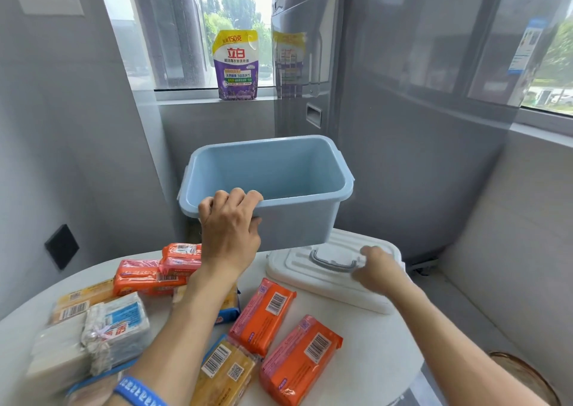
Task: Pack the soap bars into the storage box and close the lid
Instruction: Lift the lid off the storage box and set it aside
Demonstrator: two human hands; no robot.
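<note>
Gripping the near rim of the blue box (279, 173), your left hand (229, 238) holds it tilted in the air above the table (366, 359), fingers hooked inside. Your right hand (376, 270) rests on the white lid (328, 278) beside its grey handle (333, 261); whether it grasps anything, you cannot tell. Soap bars (263, 315) lie scattered on the table near you, none in the box.

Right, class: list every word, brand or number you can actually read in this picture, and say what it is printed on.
"150克": top of the detergent pouch on the windowsill.
"立白": brand, same pouch.
Smaller pouch lines: too small to read reliably.
Soap bar wrappers: barcodes and QR codes only, print unreadable.
Blue wristband: blurred.
Washing machine sticker: unreadable.
</note>
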